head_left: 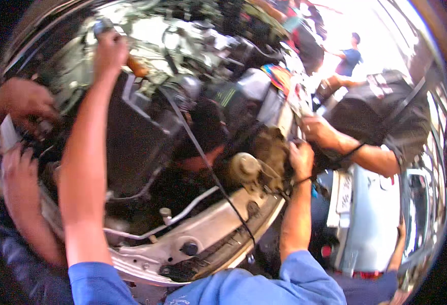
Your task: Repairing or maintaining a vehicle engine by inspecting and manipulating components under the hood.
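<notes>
My left arm reaches far across an open car engine bay. My left hand [110, 53] is closed around something with a rounded, bluish-grey top, smeared by motion and too unclear to name. Just right of its wrist shows an orange part [137, 66]. At the car's front right edge, my right hand [302, 156] is closed, its fingers curled by the body rim. What they grip, if anything, is hidden. A co-worker's hand [317, 129] is close above it. Between my arms lie a dark panel [132, 137] and a round tan part [245, 168].
Two more hands work at the left, one upper hand [30, 104] and one lower hand [19, 165]. A person's dark-haired head [203, 124] is low inside the bay. A thin black rod [205, 157] slants across it. A light blue car [373, 218] stands at right.
</notes>
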Motion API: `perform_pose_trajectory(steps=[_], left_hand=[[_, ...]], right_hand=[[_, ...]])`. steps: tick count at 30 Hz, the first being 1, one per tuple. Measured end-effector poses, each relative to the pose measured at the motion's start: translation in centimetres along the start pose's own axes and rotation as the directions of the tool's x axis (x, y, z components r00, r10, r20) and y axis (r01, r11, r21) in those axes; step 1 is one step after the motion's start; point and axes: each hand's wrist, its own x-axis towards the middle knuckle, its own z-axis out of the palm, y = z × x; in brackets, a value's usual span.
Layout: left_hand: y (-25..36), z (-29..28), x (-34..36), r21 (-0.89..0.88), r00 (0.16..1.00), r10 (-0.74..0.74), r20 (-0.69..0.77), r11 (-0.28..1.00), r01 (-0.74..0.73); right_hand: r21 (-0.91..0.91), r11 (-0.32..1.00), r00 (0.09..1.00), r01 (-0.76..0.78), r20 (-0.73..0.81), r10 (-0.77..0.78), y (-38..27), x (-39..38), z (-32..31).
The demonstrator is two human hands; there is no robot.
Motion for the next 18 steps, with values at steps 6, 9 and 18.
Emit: perform_pose_trajectory(steps=[6,9,18], left_hand=[[-1.2,-0.1,1.0,0.02,0.997,0.06,0.047,0.998,-0.061],[-1.3,-0.1,0.9,0.046,0.989,0.146,-0.009,0.988,-0.145],[-1.3,-0.1,1.2,-0.023,0.992,0.127,0.012,0.992,-0.127]], right_hand=[[0.434,0.901,0.986,0.008,-0.155,0.067,-0.3,-2.2,0.9],[0.442,0.897,0.969,0.013,-0.226,0.097,-1.1,-2.9,1.3],[0.459,0.888,0.952,0.034,-0.285,0.111,-0.9,-3.1,1.8]])
